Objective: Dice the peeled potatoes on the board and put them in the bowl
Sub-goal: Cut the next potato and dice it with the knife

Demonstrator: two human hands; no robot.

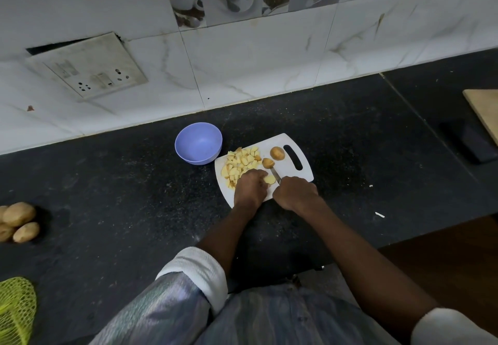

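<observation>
Mid-dice at the counter: your left hand [250, 187] pins a potato piece [269, 179] on the board [291, 139] while your right hand [293, 192] grips the knife [276, 175], blade at the piece. Keep your left fingertips curled back and cut straight down (two more potatoes [277, 153] wait near the board's handle slot). The dice [241, 165] lie heaped beside the bowl [198, 144], which appears empty.

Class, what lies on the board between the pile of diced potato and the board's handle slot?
Two potatoes, seen from the head view.
</observation>
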